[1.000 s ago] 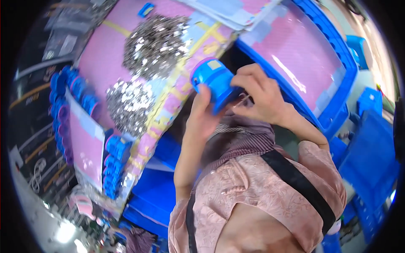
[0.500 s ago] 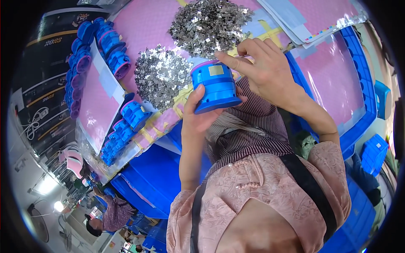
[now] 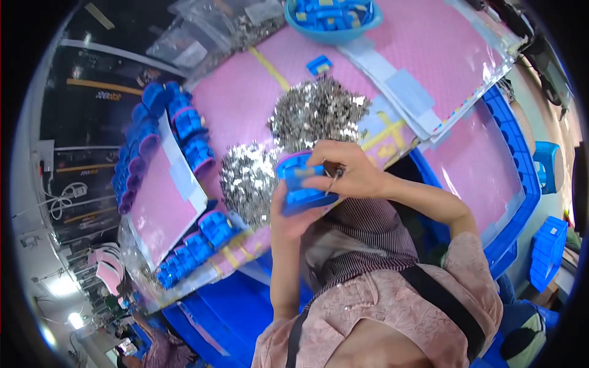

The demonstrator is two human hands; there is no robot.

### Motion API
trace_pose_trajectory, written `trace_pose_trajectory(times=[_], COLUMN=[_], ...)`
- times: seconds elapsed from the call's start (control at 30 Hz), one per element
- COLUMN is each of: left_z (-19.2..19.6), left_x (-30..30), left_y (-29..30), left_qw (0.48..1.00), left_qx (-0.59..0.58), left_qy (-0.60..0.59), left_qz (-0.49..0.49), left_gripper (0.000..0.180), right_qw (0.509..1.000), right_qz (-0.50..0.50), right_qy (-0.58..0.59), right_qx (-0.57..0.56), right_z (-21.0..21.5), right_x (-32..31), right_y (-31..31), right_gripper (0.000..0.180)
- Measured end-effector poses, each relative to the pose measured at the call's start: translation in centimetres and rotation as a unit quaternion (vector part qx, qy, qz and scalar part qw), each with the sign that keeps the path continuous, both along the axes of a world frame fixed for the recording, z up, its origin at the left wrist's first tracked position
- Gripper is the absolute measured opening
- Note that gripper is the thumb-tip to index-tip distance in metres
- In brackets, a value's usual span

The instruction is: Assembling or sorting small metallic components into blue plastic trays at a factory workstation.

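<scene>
My left hand (image 3: 289,222) holds up a round blue plastic housing (image 3: 293,172) with a flared base and a pink rim, thumb on its left side. The housing is slightly blurred. My right hand (image 3: 354,174) is at the housing's right side with its fingers curled in a pinch. Anything small between those fingertips is too blurred to make out. A small dark metallic thing shows at the fingers. Just beyond the hands lies a heap of small silver metal pieces (image 3: 319,113); a second heap of silver pieces (image 3: 246,187) lies to the left.
Rows of blue housings (image 3: 195,144) line the pink table on the left, beside a pink board (image 3: 153,224). A light-blue bowl (image 3: 334,35) of blue parts stands far back, with one blue part (image 3: 319,64) nearby. Blue crates (image 3: 549,251) stand at right. Another person (image 3: 162,349) is lower left.
The view has shifted, bringing the bowl into sight. My right hand has moved from the housing's top edge down to its right side, its fingers curling in. The left hand keeps its hold.
</scene>
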State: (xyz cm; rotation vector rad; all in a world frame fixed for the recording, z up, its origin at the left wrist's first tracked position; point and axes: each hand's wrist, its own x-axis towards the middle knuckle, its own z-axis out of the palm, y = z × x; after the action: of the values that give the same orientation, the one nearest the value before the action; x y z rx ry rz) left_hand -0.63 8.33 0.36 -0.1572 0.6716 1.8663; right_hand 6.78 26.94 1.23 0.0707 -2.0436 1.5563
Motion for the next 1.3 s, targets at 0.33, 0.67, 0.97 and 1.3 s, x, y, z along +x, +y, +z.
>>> trace_pose_trajectory(times=[0.33, 0.67, 0.97, 1.3], left_z=[-1.3, 1.0, 0.4, 0.1], left_x=[-1.6, -3.6, -4.1, -3.8], left_y=[-1.9, -1.7, -4.6, -4.3], left_qw=[0.987, 0.961, 0.979, 0.889], left_qx=[-0.044, -0.126, -0.087, -0.221], left_qy=[0.151, 0.168, 0.134, 0.275], left_qz=[0.024, 0.178, 0.128, 0.291], left_gripper=[0.059, 0.055, 0.058, 0.042], right_qw=[0.837, 0.967, 0.944, 0.981], right_qz=[-0.464, 0.130, 0.223, 0.077], right_qy=[-0.171, -0.197, -0.236, -0.179], right_qx=[0.234, 0.092, -0.050, -0.001], right_z=[4.2, 2.5, 0.2, 0.8], right_x=[-14.3, -4.2, -3.8, -4.3], right_y=[21.1, -1.5, -5.1, -5.2], right_gripper=[0.059, 0.041, 0.039, 0.016])
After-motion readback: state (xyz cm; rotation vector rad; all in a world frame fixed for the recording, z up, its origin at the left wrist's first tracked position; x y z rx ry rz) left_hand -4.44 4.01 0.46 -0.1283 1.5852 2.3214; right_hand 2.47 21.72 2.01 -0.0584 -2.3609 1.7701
